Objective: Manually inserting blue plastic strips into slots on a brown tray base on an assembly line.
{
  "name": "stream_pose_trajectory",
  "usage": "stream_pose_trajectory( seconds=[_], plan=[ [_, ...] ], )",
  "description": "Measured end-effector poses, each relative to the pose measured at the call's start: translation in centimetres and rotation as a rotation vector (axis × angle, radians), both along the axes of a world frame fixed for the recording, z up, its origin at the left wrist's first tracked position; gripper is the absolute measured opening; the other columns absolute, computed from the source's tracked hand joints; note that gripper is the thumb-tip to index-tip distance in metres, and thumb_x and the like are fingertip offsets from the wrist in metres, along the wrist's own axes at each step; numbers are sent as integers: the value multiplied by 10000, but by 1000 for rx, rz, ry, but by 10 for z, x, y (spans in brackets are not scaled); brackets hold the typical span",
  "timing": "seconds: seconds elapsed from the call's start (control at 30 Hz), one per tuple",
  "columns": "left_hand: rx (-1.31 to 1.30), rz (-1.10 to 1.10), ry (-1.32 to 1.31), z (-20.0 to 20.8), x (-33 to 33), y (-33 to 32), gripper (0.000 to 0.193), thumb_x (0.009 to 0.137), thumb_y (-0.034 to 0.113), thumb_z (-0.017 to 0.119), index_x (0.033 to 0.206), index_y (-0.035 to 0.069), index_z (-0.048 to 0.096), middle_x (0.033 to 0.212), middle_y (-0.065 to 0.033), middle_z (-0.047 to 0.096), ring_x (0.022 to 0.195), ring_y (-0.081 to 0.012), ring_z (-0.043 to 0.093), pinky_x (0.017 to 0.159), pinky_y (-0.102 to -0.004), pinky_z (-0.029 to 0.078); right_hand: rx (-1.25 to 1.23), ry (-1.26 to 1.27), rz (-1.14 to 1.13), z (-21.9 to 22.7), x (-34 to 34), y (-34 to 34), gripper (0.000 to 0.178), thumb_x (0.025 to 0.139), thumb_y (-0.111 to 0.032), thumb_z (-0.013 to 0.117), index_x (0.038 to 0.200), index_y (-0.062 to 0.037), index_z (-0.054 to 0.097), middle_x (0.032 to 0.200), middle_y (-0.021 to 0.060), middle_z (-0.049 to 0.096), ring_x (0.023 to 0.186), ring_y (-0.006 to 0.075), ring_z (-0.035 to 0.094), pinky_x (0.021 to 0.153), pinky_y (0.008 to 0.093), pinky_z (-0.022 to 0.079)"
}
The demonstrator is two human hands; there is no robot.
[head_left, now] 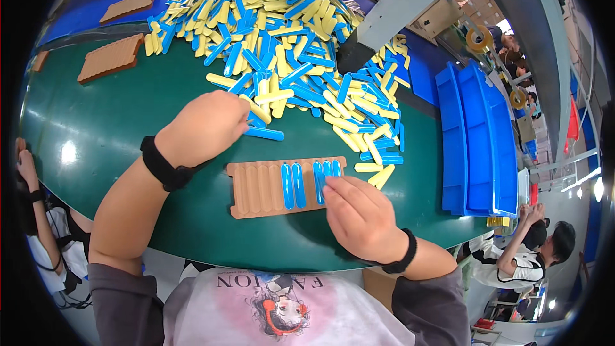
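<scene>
A brown grooved tray (259, 191) lies in front of me on the green table, with several slim, glossy blue round-ended pieces (297, 186) in its slots. My right hand (364, 216) is over the tray's right end, fingers bent together on the blue pieces there and hiding their lower parts. At the near edge of the heap, my left hand (208, 125) is closed, its fingertips at the left end of a loose blue piece (266, 134). Whether they grip that piece is hidden. Slots at the tray's left show bare.
A large heap of blue and yellow pieces (282, 32) spreads beyond the tray, around a metal post (410, 6). Brown grooved trays (112, 59) lie at the far left. Blue bins (477, 141) stand at the right. Other people (519, 256) are on both sides.
</scene>
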State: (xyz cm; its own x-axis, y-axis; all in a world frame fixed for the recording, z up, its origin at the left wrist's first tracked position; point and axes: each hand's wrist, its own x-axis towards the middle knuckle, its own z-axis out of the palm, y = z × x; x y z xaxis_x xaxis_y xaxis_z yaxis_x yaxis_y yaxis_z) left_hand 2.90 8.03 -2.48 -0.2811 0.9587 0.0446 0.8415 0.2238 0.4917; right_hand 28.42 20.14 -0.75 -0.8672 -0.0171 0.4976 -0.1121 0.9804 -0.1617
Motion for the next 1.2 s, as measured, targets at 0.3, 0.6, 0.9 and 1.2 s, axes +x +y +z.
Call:
stream_pose_trajectory(
  seconds=[0.3, 0.6, 0.9, 1.2],
  plan=[
    [316, 74, 16, 15, 17, -6, 87, 782, -15, 602, 862, -6, 570, 694, -128, 558, 599, -274, 557, 559, -348, 432, 81, -145, 109, -18, -9, 4, 237, 687, 2, 678, 911, 67, 640, 1017, 169, 639, 946, 322, 635, 806, 388, 526],
    [375, -97, -266, 15, 42, -7, 192, 786, -29, 615, 974, 8, 622, 635, -50, 508, 504, -116, 463, 480, -269, 377, 69, 82, 244, -11, -2, 8, 244, 720, -3, 672, 948, 77, 638, 1020, 193, 635, 877, 315, 658, 741, 386, 562],
    [261, 30, -322, 9, 31, 1, 224, 763, -21, 681, 945, 7, 553, 631, -40, 506, 498, -77, 457, 474, -251, 361, -308, -127, 306, -26, -3, 16, 190, 752, 35, 660, 940, 62, 645, 1107, 184, 633, 991, 293, 644, 985, 466, 463],
    [259, 140, -806, 0, 22, 5, 254, 789, -19, 688, 960, 39, 509, 709, 20, 507, 596, -21, 464, 520, -202, 371, -605, -211, 229, -31, -4, 28, 164, 786, 0, 624, 933, -17, 693, 1085, 118, 671, 1005, 252, 647, 1132, 508, 206]
  ],
)
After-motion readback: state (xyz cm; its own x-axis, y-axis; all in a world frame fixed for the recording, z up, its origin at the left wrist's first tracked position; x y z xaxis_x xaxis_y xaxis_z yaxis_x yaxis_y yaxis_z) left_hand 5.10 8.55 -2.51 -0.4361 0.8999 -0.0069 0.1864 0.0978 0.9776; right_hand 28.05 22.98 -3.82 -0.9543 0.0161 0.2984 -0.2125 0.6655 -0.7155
